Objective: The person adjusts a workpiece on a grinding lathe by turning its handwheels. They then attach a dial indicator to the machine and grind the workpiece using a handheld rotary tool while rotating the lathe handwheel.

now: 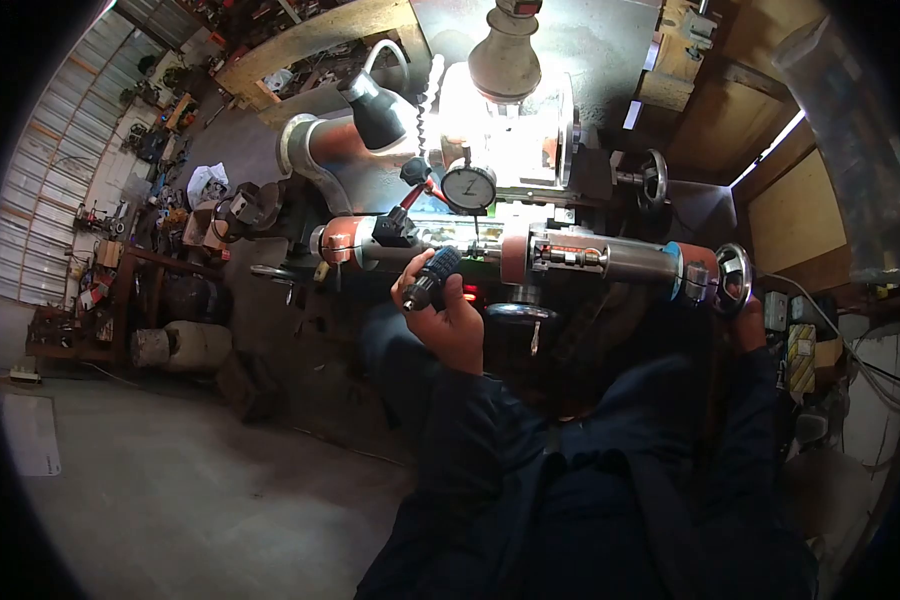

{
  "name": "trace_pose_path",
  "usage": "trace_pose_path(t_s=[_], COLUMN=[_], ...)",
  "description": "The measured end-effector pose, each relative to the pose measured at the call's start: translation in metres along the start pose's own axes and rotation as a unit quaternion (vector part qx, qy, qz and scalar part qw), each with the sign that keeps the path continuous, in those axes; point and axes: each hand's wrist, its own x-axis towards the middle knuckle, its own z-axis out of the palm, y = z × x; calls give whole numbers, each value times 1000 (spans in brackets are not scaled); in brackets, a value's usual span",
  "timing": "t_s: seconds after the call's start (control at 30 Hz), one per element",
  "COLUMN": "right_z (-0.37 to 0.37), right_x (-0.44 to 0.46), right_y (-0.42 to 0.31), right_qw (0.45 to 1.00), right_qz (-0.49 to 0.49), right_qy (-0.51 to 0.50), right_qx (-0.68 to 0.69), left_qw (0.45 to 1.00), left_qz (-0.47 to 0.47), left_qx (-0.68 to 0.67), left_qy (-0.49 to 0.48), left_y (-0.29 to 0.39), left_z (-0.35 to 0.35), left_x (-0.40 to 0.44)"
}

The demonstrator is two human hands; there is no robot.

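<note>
My left hand (453, 325) is closed around a short dark cylindrical tool (432, 277) with a ridged body and a bright metal tip; its exact kind is unclear. Just beyond it, a dial gauge (468, 188) hangs with its stem pointing down at the machine, carried by a red-and-black arm (410, 202). On the right, my right hand (749, 323) grips the lower rim of a chrome handwheel (733, 278) at the end of the machine's horizontal shaft (638, 262). The fingers of that hand are partly hidden.
A black work lamp (378, 112) and a grey machine head (505, 55) stand over the brightly lit bed. Below the shaft sits another handwheel (523, 313) with a crank handle. A gas cylinder (195, 345) lies at left; boxes (802, 355) are stacked at right.
</note>
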Motion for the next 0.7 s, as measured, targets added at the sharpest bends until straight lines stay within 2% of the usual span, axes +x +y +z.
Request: trace_pose_path(t_s=[0.07,0.17,0.3,0.37,0.47,0.53,0.63,0.7], right_z=[5,-10,12,14,29,25,19,17], right_x=[0,18,15,30,26,27,31,33], right_y=[-5,22,2,6,-2,3,14,15], right_qw=[1000,997,994,985,977,983,985,983], right_qz=[7,-59,-84,-123,-166,-147,-141,-150], right_qy=[15,21,53,86,126,109,98,97], right_qx=[24,-47,-40,-83,-41,-18,-18,-29], left_qw=[1000,1000,1000,1000,1000,999,994,997], left_qz=[2,-5,7,8,20,51,66,66], left_qx=[11,15,16,3,-15,-3,74,36], left_qy=[-7,-10,-16,-16,-13,-10,-54,-14], left_y=[-1,2,-1,3,9,4,3,8], left_z=[0,3,5,6,10,11,6,9], left_x=[0,-2,-5,-6,-5,-4,-2,-1])
